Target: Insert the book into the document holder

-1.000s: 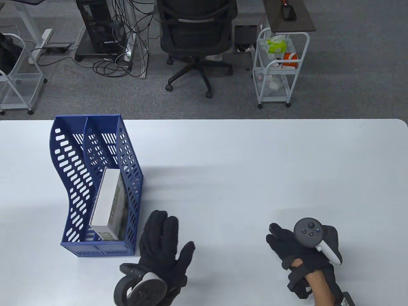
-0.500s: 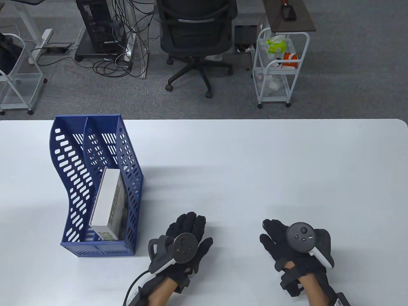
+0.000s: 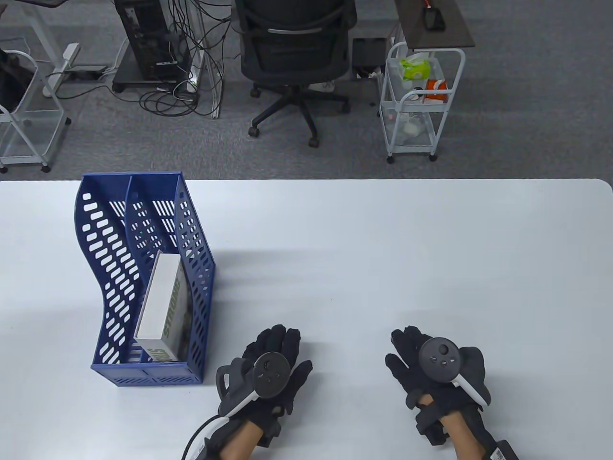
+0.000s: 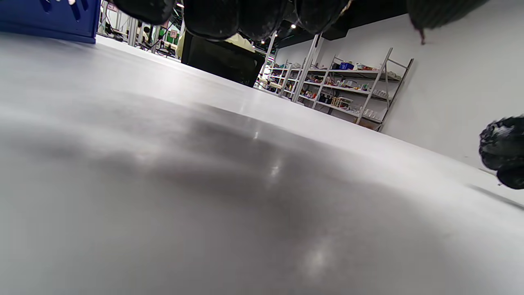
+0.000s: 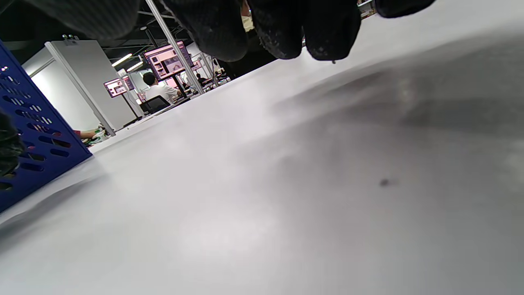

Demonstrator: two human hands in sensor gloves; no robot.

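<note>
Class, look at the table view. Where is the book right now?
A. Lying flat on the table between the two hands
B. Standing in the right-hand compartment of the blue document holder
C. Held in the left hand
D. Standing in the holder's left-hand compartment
B: the book stands in the right compartment of the blue document holder, and neither hand holds it.

We see the holder's (image 3: 143, 282) wall hiding the book's (image 3: 163, 306) cover; both forearms are cut at the bottom edge.

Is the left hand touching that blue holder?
Apart. The table view shows bare table between the left hand and the blue holder.
</note>
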